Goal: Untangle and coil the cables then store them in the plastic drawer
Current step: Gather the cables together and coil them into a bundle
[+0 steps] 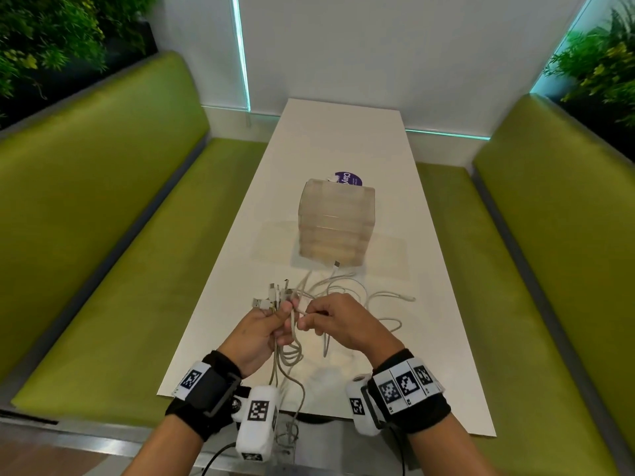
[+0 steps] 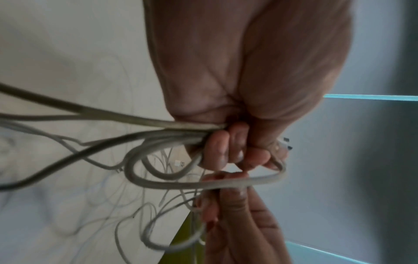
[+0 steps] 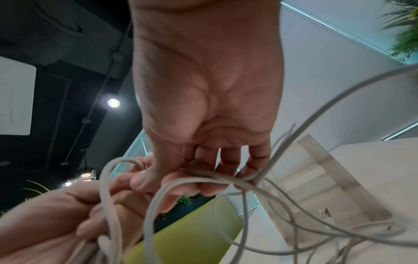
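While gripping the bundled cables (image 1: pixel 290 341) in left hand (image 1: pixel 263 333) and pinching one strand with right hand (image 1: pixel 338 321), beyond them plastic drawer (image 1: pixel 335 223); risks tightening knots by pulling hard.

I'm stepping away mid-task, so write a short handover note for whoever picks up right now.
Left hand: grips a bundle of white cables, plug ends sticking out above the fist.
Right hand: pinches one strand beside the left hand.
Loose tangled loops lie on the table before the plastic drawer, whose drawers look closed.
Done: plug ends gathered.
Left: untangle, coil, store.
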Motion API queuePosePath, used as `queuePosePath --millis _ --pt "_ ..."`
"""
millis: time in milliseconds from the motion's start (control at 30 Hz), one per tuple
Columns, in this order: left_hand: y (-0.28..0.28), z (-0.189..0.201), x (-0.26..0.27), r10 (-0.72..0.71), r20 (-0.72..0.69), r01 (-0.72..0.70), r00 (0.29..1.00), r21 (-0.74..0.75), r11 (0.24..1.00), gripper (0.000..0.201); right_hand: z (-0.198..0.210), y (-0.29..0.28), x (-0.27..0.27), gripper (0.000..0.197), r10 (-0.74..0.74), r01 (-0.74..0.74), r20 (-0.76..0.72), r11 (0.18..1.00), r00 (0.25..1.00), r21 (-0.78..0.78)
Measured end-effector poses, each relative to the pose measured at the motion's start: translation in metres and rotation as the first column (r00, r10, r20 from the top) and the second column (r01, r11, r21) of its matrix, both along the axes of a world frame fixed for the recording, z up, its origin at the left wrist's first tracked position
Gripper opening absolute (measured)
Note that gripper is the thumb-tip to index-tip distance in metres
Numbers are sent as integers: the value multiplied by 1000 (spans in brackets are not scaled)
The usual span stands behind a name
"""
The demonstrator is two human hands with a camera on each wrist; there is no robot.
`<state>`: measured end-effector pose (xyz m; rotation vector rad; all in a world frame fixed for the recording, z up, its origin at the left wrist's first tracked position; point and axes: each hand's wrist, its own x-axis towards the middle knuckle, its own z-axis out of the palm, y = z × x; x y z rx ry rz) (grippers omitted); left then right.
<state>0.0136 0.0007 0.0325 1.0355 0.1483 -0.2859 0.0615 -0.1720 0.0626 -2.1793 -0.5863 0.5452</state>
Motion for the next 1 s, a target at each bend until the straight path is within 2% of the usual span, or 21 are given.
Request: queuePosePath --millis 133,233,267,333,400,500,600,700,800,867,1000 --pt "15 6 4 134 21 -128 991 -175 976 39 -22 -16 9 15 -62 62 12 998 998 -17" --pt "38 20 7 272 37 -256 961 -242 936 13 -51 -41 20 20 -174 177 61 983 983 -48" --pt "46 24 8 309 51 -288 950 -248 925 10 -59 -48 23 23 -209 213 73 976 975 -54" --pt "55 27 8 358 53 -341 932 -210 916 17 -67 -55 25 28 -249 253 92 967 964 -36" --pt "53 24 7 390 61 -385 919 -81 920 19 -63 -52 23 27 -265 264 99 964 959 24" --pt "32 14 6 329 70 -336 942 166 927 19 -49 -34 17 22 -232 217 150 970 961 113" --pt "4 6 4 193 55 -201 980 307 930 21 -33 -12 11 19 -140 127 221 989 965 73" --pt "-14 8 2 122 31 -125 992 346 930 23 -24 1 8 19 -11 19 263 999 965 -26" --pt "-16 10 1 68 58 -85 996 381 921 27 -18 3 6 22 56 -39 189 995 980 -91" --pt "-14 12 -1 13 87 -48 996 412 910 24 -15 2 6 24 54 -40 135 993 989 -108" --pt "-9 14 -1 -40 143 -24 989 417 909 13 -12 2 8 24 2 -2 9 999 1000 -47"
